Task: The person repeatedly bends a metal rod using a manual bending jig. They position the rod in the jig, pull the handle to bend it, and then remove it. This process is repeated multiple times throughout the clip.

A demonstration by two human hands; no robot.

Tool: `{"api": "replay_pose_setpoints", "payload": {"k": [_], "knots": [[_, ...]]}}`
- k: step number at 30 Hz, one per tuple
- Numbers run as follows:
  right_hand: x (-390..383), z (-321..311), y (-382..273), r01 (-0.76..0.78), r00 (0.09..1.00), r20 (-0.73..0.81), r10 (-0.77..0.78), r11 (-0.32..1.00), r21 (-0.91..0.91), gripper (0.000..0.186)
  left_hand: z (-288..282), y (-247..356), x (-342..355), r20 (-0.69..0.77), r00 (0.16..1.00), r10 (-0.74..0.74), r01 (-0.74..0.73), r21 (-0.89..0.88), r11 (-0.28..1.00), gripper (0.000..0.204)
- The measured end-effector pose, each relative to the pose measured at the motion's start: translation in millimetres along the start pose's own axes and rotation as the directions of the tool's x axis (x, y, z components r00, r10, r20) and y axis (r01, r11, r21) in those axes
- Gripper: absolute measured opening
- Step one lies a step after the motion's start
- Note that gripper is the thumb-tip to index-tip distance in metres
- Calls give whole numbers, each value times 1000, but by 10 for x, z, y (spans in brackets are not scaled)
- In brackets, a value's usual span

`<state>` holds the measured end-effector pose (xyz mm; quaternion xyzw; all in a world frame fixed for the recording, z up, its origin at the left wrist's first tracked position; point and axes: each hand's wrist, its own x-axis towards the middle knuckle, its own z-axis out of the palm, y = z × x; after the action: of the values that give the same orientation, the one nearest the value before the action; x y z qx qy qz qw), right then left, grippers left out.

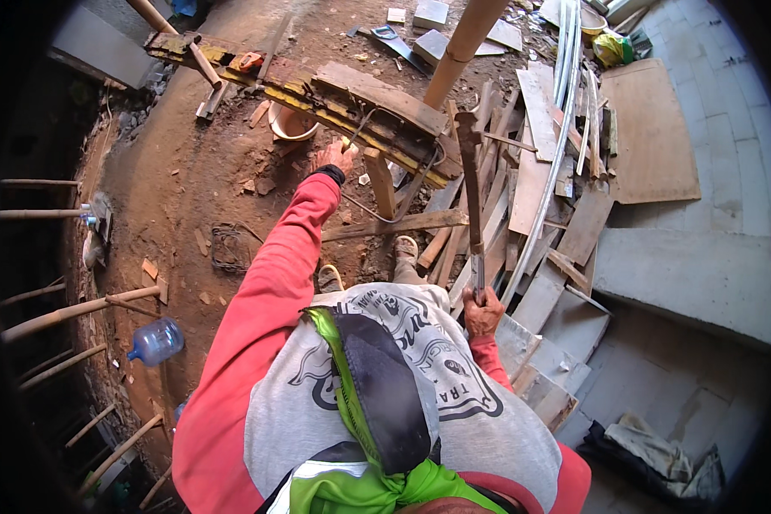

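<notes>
My left hand (336, 157) reaches forward in a red sleeve and touches the near edge of a long, worn wooden workbench (334, 94); its fingers seem closed on a small greenish object, too small to identify. My right hand (482, 312) is close to my body and grips the handle of a long tool (469, 180) with a blocky head, like a hammer or hatchet, raised upright toward the bench. My feet in sandals (405, 248) stand on the dirt below. A green cloth and a dark strap hang on my chest.
A heap of wooden offcuts and planks (531, 171) lies right of the bench, with white pipes (557, 128) and a plywood sheet (651, 128). A bucket (289, 124) sits under the bench. A blue water jug (156, 342) lies at the left, near bamboo poles (77, 310). A handsaw (394, 41) lies beyond.
</notes>
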<state>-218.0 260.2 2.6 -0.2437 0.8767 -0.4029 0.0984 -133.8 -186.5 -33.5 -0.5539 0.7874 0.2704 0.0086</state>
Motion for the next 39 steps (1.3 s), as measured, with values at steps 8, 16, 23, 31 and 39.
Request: {"api": "replay_pose_setpoints", "payload": {"k": [8, 16, 23, 31, 39], "knots": [[1042, 270, -437, 132, 989, 43, -139, 983, 129, 29, -64, 3, 236, -137, 990, 26, -58, -232, 971, 30], [1769, 222, -117, 114, 991, -62, -122, 986, -120, 40, -212, 103, 305, -76, 986, 145, -157, -187, 970, 26], [2212, 33, 83, 114, 988, 141, -60, 904, -412, 35, -95, 157, 118, -178, 975, -136, 99, -202, 974, 26], [2533, 60, 250, 112, 973, 230, -24, 919, -377, 30, -672, 725, 50, -167, 985, -30, 2, -164, 987, 42], [2758, 60, 377, 157, 963, 262, -59, 916, -370, 31, -114, -63, 5, -9, 997, -73, 42, -743, 667, 30]]}}
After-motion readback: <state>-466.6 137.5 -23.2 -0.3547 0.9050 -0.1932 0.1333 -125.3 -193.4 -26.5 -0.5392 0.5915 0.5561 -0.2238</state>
